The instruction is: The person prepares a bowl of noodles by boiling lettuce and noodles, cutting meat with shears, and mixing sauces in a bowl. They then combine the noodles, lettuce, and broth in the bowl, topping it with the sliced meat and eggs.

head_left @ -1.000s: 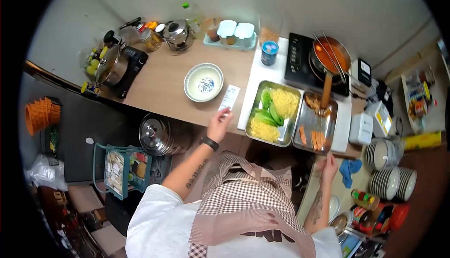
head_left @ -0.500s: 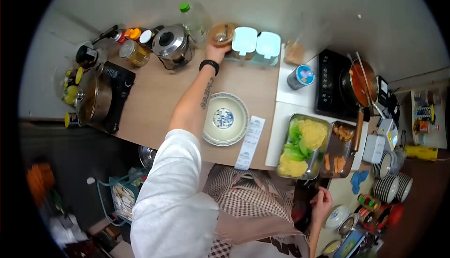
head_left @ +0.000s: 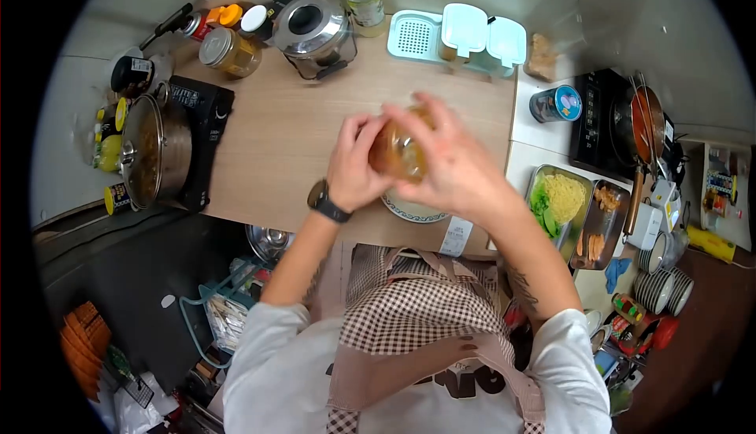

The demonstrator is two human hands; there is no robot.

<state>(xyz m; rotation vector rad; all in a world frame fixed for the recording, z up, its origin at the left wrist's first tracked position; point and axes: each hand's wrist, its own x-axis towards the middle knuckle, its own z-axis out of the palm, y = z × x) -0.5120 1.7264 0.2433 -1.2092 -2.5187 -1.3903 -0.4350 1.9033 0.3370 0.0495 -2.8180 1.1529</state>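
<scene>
Between my two hands is a round, see-through container (head_left: 403, 150) with amber-brown contents, smeared by motion. The fingers of my left hand (head_left: 352, 165) curve round its left side. On the other side my right hand (head_left: 457, 162) grips it, the fingers over its top. Directly below, the patterned white bowl (head_left: 416, 213) shows only its front rim; hands and container cover the rest. A printed paper slip (head_left: 456, 237) lies beside the bowl, at the counter's front edge.
Pale-blue lidded condiment boxes (head_left: 465, 31) stand at the back in a tray. At left are a steel pot (head_left: 169, 150) on a black cooker and a lidded kettle-like pot (head_left: 313, 32). At right are trays of noodles with lettuce (head_left: 565, 198) and meat (head_left: 602, 225), and a pan (head_left: 647, 123).
My left hand has brought the container from the back wall to above the bowl. My right hand has come up from the right side onto it. The camera view has shifted.
</scene>
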